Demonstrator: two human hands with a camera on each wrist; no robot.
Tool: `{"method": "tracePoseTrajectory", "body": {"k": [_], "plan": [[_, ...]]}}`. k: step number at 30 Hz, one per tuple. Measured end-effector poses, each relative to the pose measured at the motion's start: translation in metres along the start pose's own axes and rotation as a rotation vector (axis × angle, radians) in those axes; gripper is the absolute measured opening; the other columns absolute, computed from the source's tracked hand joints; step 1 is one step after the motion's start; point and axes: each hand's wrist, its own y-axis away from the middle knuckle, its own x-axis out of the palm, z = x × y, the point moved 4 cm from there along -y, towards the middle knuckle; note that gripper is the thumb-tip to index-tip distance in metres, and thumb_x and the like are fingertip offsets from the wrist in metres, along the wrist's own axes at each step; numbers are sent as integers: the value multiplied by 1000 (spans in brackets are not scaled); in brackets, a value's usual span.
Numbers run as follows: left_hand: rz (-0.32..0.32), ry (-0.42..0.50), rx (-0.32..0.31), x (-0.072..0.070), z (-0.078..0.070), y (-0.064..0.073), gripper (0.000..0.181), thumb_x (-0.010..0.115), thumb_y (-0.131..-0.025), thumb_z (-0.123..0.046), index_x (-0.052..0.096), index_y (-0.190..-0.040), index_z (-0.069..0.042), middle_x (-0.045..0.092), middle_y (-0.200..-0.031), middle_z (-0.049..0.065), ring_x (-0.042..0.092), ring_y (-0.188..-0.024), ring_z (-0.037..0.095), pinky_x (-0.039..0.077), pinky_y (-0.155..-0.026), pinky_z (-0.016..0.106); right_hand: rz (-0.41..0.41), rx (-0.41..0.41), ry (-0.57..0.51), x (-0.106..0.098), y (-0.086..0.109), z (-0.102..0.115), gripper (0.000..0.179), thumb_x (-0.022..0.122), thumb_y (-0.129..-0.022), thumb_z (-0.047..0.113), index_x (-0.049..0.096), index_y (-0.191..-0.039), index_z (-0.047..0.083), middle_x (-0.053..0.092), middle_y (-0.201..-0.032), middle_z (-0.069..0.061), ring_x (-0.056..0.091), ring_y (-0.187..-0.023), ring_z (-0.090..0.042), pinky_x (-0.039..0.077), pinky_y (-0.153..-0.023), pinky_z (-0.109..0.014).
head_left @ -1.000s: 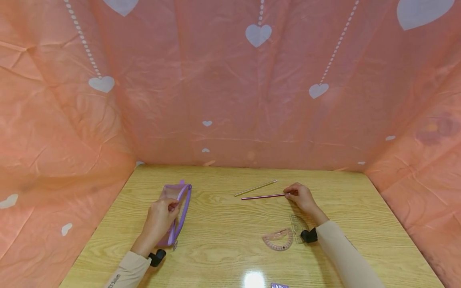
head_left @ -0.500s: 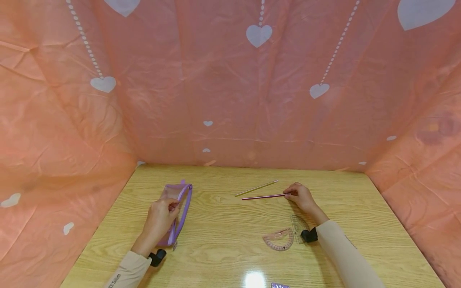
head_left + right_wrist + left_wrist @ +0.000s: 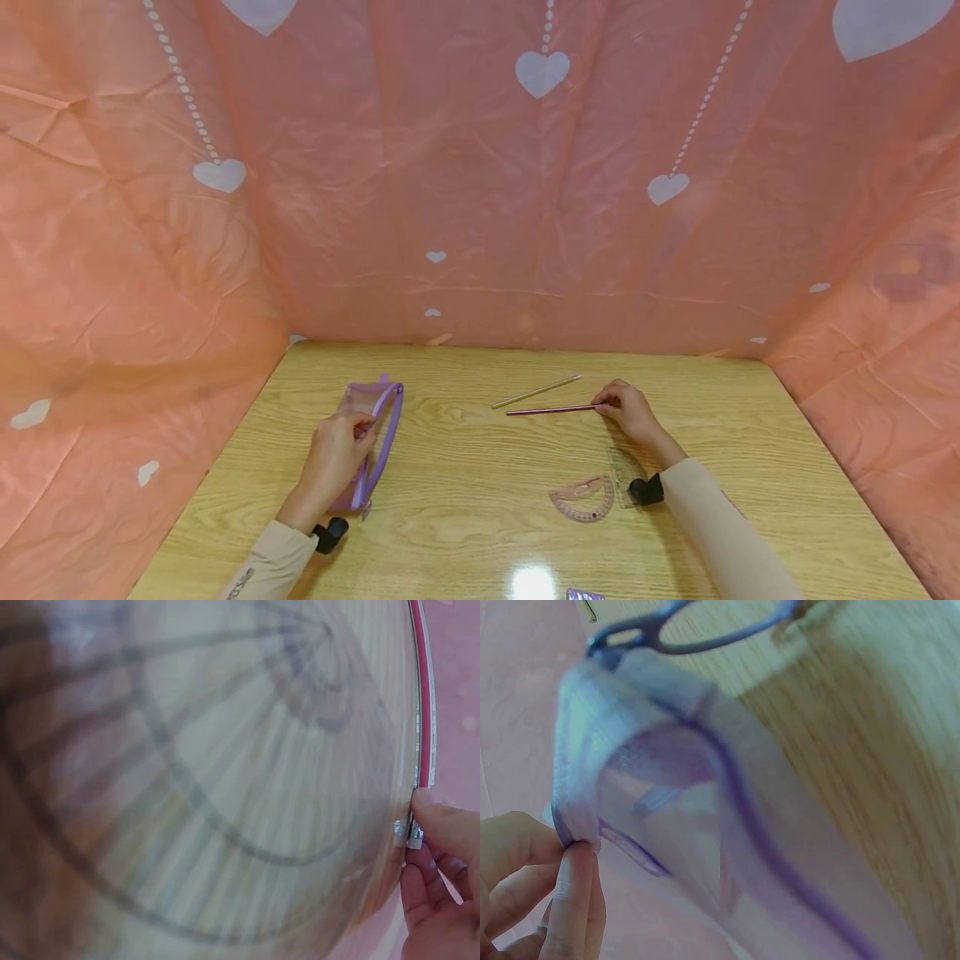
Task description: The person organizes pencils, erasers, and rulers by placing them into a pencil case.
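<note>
The rim of an open-mouthed purple pouch [image 3: 387, 440] is pinched between the thumb and fingers [image 3: 574, 896] of the left hand [image 3: 336, 450], and the pouch is set on the left part of the wood-grained counter [image 3: 457, 475], its see-through side panel turned partly under that hand. By the fingers of the right hand [image 3: 632, 414], a metallic red pencil [image 3: 551, 410] is gripped close to its eraser end; it is pointed toward the pouch, well apart from it, and whether it is lifted clear of the counter cannot be told. A gold pencil [image 3: 536, 392] is laid slantwise just beyond the red one. Nearer the person, a pink protractor [image 3: 581, 516] is placed just beside a clear protractor [image 3: 619, 475], which is partly covered by a black wrist camera [image 3: 647, 490]. A purple item [image 3: 584, 595], too cropped to be identified, is seen at the bottom edge.
</note>
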Motion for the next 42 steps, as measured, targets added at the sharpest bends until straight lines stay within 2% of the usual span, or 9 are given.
{"method": "tracePoseTrajectory", "body": {"k": [7, 15, 23, 32, 37, 42], "plan": [[6, -1, -2, -1, 0, 0, 10, 75, -81, 4, 75, -90, 6, 70, -75, 9, 67, -66, 20, 56, -57, 35, 10, -27, 8, -1, 1, 3, 6, 66, -92, -4, 72, -91, -2, 63, -93, -12, 60, -83, -28, 51, -71, -35], [-4, -5, 2, -2, 0, 1, 9, 76, -80, 3, 75, -89, 6, 70, -73, 9, 66, -64, 20, 56, -56, 35, 26, -24, -4, -1, -1, 0, 7, 66, -92, -5, 72, -92, -1, 64, -94, -11, 60, -86, -27, 52, -75, -35], [-4, 2, -1, -3, 1, -1, 9, 75, -81, 4, 75, -90, 6, 70, -74, 9, 67, -65, 20, 57, -57, 35, 58, 28, -83, -5, 0, 3, 8, 66, -92, -4, 72, -96, -4, 66, -96, -15, 61, -89, -29, 52, -76, -31], [-2, 8, -12, -3, 1, 0, 9, 75, -81, 5, 75, -90, 6, 70, -75, 9, 67, -65, 20, 56, -57, 34, 116, 4, -156, -7, 3, 12, 7, 66, -92, -3, 72, -94, -8, 67, -94, -18, 62, -83, -24, 51, -71, -26], [2, 6, -8, -2, 1, 0, 9, 75, -81, 4, 75, -90, 6, 70, -74, 10, 67, -65, 21, 57, -57, 36, 145, 20, -161, -5, 4, 13, 9, 65, -93, -3, 71, -95, -9, 68, -95, -18, 62, -82, -19, 52, -69, -25], [2, -1, -1, -2, 0, -1, 8, 76, -81, 4, 75, -89, 5, 70, -74, 9, 67, -65, 21, 56, -58, 37, 176, 47, -192, -2, 6, 16, 11, 64, -94, -2, 71, -97, -10, 69, -96, -18, 63, -82, -21, 53, -68, -28]]}}
